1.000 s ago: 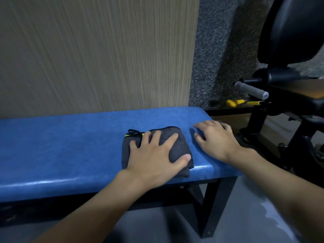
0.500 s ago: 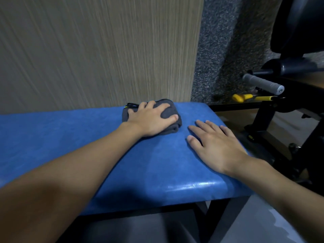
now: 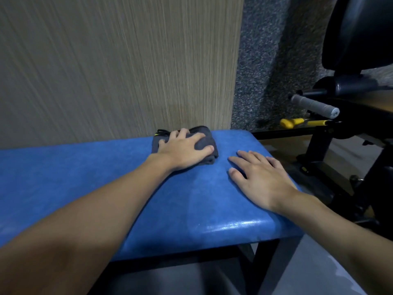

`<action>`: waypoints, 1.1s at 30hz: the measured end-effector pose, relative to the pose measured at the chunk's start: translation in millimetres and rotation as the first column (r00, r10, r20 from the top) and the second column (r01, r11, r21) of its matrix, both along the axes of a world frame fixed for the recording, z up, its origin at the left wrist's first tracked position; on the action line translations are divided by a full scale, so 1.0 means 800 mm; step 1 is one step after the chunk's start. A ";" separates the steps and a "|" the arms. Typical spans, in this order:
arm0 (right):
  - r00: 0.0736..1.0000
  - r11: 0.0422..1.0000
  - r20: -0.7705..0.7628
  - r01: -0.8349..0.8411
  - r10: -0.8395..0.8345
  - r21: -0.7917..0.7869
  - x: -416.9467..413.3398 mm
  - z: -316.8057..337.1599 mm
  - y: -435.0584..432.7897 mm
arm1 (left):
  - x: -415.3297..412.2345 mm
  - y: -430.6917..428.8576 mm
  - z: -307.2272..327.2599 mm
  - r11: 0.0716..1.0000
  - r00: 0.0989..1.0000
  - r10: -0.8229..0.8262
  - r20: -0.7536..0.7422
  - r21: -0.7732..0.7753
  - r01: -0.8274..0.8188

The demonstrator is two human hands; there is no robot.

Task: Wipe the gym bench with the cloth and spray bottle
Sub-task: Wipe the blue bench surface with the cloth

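Observation:
A blue padded gym bench (image 3: 89, 177) runs across the view. A folded dark grey cloth (image 3: 205, 143) with a black and yellow tag lies at the bench's far edge, near its right end. My left hand (image 3: 184, 151) presses down on the cloth with its fingers curled over it. To the right, my right hand (image 3: 258, 177) lies flat on the bench pad, fingers spread, holding nothing. No spray bottle is in view.
A wood-grain wall panel (image 3: 119, 64) stands right behind the bench. To the right is a black exercise machine (image 3: 359, 124) with a grey handle grip (image 3: 312, 106) and a yellow-handled pin (image 3: 290, 122). Grey floor (image 3: 308, 273) shows below the bench's right end.
My left hand has pushed the cloth from the bench's near edge to its far edge by the wall. My right hand stays flat on the pad.

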State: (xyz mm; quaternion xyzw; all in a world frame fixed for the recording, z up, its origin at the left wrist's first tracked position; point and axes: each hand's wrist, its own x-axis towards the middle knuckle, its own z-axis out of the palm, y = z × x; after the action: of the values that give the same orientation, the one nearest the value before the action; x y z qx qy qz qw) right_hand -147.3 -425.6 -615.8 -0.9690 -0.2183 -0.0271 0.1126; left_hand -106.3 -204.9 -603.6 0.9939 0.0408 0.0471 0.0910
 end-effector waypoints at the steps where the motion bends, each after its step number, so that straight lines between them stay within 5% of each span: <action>1: 1.000 1.000 -0.001 0.003 -0.003 0.003 0.000 0.000 0.000 | -0.016 -0.002 -0.002 1.000 1.000 -0.009 0.007 0.006 0.009; 15: 1.000 0.998 0.021 0.024 -0.023 -0.057 -0.015 0.012 0.002 | -0.235 -0.043 0.003 0.999 1.000 -0.021 0.016 0.033 0.020; 18: 0.996 0.995 0.077 0.049 -0.043 -0.083 -0.009 0.019 0.006 | -0.230 -0.046 -0.006 0.999 0.999 0.022 0.046 0.040 -0.024; 22: 0.999 0.990 -0.022 0.034 -0.031 0.138 0.001 0.023 0.016 | -0.204 -0.042 -0.009 0.996 0.999 0.042 -0.005 0.082 -0.041; 26: 0.995 0.993 -0.099 -0.039 0.028 -0.111 0.006 0.010 0.022 | -0.165 -0.029 -0.004 0.998 0.999 0.042 -0.026 0.057 -0.041; 33: 0.997 0.991 -0.077 -0.041 0.031 -0.130 0.004 0.007 0.021 | -0.048 0.010 -0.004 0.998 0.997 0.065 -0.032 0.015 -0.064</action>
State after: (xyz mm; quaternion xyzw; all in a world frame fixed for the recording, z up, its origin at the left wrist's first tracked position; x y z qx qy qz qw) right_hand -144.4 -408.9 -610.3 -0.9705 -0.2327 0.0257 0.0571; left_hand -145.0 -196.7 -607.0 0.9933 0.0740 0.0339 0.0818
